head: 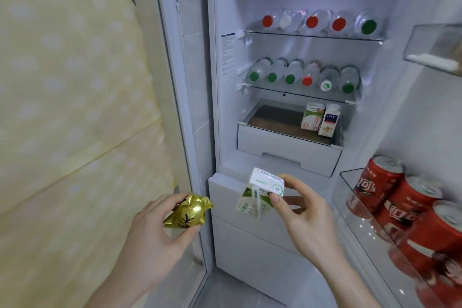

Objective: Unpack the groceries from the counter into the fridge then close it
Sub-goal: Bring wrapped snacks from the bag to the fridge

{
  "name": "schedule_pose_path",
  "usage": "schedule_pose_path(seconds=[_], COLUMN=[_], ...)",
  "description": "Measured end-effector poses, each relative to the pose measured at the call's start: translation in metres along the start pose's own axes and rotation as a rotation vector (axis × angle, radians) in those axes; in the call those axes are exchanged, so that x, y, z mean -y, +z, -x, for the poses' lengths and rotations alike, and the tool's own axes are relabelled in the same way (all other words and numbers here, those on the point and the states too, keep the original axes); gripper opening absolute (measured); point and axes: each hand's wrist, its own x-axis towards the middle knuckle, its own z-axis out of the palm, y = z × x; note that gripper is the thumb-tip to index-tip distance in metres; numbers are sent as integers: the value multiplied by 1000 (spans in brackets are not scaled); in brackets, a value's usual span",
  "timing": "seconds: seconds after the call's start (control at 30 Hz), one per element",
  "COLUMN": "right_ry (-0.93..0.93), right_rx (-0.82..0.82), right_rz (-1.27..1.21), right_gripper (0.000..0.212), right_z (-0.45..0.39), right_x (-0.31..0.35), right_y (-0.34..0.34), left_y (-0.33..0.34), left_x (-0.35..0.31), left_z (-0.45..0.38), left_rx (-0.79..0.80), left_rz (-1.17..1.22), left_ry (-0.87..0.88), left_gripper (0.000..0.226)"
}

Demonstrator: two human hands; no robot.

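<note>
The fridge [225, 112] stands open in front of me. My right hand [303, 215] grips a small green-and-white milk carton [260, 195] by its top corner, low in front of the drawers. A crumpled gold foil packet [187, 212] sits pinched in my left hand [155, 235], left of the fridge frame. Two similar cartons [321, 120] stand upright at the right end of the open drawer tray [280, 140].
Two glass shelves [312, 36] carry several lying bottles with red, green and white caps. The open door on the right holds several red cans [400, 197] in a clear bin, with another bin [435, 50] above. A yellow patterned wall [75, 107] fills the left.
</note>
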Motion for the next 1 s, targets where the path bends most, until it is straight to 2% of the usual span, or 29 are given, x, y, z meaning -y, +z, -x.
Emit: schedule_pose_path(seconds=[0.57,0.83,1.0], right_ry=[127,194,213], right_rx=[-357,-457,-461], right_rz=[220,268,256], right_gripper=[33,41,34], right_z=[-194,-265,-317], right_x=[-56,-96,-113], right_y=[15,13,15], left_y=[102,141,152], left_x=[30,28,24], left_z=[-260,-317,-344], left_rx=[179,243,235], left_rz=[88,117,106], left_ry=[278,315,289], left_gripper=[51,56,53])
